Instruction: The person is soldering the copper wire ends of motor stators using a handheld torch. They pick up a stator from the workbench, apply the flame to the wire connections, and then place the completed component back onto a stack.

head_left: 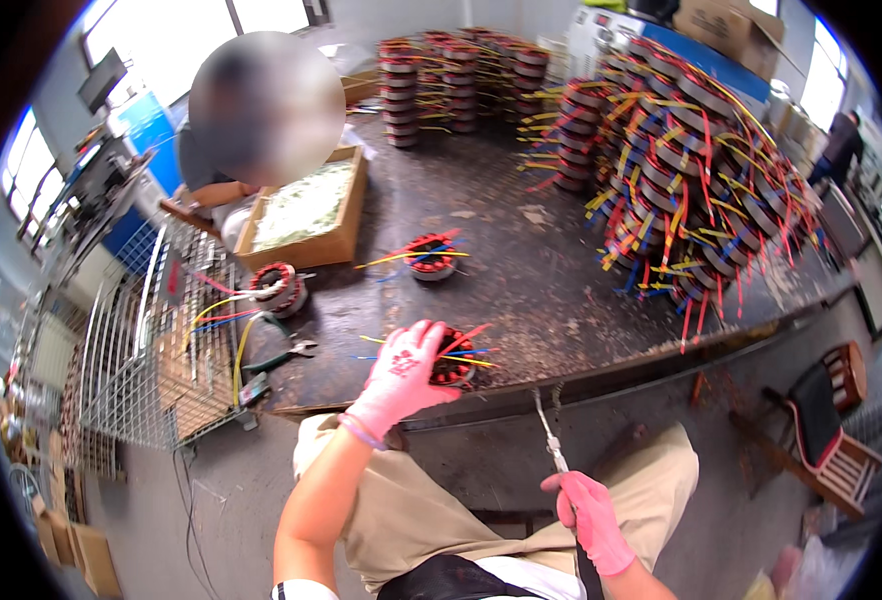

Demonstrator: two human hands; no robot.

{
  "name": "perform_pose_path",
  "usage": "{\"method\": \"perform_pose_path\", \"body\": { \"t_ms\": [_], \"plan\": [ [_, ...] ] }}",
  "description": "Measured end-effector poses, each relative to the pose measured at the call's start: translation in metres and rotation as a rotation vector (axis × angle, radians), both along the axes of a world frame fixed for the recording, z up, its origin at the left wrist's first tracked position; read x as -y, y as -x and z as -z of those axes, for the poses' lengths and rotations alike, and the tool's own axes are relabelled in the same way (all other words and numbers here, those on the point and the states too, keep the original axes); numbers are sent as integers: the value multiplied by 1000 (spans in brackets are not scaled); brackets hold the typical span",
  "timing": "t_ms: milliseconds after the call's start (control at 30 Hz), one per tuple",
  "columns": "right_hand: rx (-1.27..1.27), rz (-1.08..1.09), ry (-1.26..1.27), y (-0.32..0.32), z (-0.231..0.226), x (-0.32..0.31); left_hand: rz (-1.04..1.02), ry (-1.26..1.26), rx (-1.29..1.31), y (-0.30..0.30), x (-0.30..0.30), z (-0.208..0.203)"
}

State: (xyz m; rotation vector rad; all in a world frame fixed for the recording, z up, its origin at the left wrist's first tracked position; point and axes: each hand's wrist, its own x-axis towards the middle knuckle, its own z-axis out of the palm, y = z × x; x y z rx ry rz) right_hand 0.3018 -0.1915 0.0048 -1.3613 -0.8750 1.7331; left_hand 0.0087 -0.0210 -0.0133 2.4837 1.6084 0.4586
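My left hand (403, 370), in a pink glove, is wrapped over the side of a motor stator (453, 372) near the table's front edge. Red, yellow and blue leads stick out of that stator past my fingers. Below the edge, my right hand (589, 510), also gloved in pink, is closed round a slim pale metal tool (551, 440) whose tip points up toward the table; its exact kind I cannot make out. A second stator (429, 262) stands just beyond my left hand. Further left sits another stator (279, 290) with pliers (283, 357) beside it.
Stacked stators (401, 95) line the table's far side, and a large heap of them (681, 180) with dangling leads fills its right. An open cardboard box (346, 215) sits at the far left, near a seated person. Left of the table is a wire cage (151, 370); a wooden chair (821, 430) stands right.
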Motion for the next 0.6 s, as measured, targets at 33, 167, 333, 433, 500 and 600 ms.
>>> {"method": "perform_pose_path", "body": {
  "t_ms": [33,167,333,433,500,600],
  "plan": [
    [-6,-1,25,0,-3,0,-3,3,23,0,1,-1],
    [7,-2,111,-2,0,-4,9,-29,54,-2,1,5],
    [-6,-1,51,-4,24,-6,32,-20,78,-3,-2,2],
    [13,-4,73,-2,21,-8,31,-13,97,1,0,1],
    [19,-11,79,0,17,-9,42,-12,118,4,-2,1],
    [32,-44,42,-8,18,-9,74,-13,123,5,-3,2]
  ]
}}
